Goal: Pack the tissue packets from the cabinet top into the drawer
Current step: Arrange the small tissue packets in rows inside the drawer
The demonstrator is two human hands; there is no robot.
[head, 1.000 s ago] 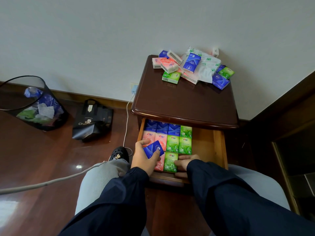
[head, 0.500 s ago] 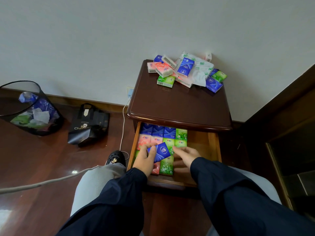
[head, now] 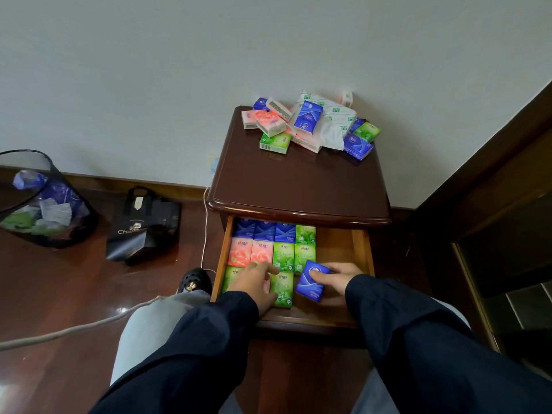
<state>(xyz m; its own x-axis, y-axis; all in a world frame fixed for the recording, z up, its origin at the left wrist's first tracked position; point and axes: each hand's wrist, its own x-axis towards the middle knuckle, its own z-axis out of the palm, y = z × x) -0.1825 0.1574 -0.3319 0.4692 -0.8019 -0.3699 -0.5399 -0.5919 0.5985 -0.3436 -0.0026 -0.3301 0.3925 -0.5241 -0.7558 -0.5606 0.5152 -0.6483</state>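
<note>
The right hand (head: 339, 276) pinches a blue packet (head: 312, 281) tilted over the drawer (head: 360, 252), aiming for the free column; the left hand (head: 255, 283), fingers spread, steadies packed rows. More packets (head: 307, 127) await on the cabinet (head: 298, 186).

The back row of the drawer (head: 363, 249) sits half under the cabinet top's lip, so those blue packets (head: 264, 230) are cut off. The left hand (head: 254, 283) covers most of the front-left packets. Print on every wrapper is too small to read. The bin (head: 44, 204) runs off the left edge.
</note>
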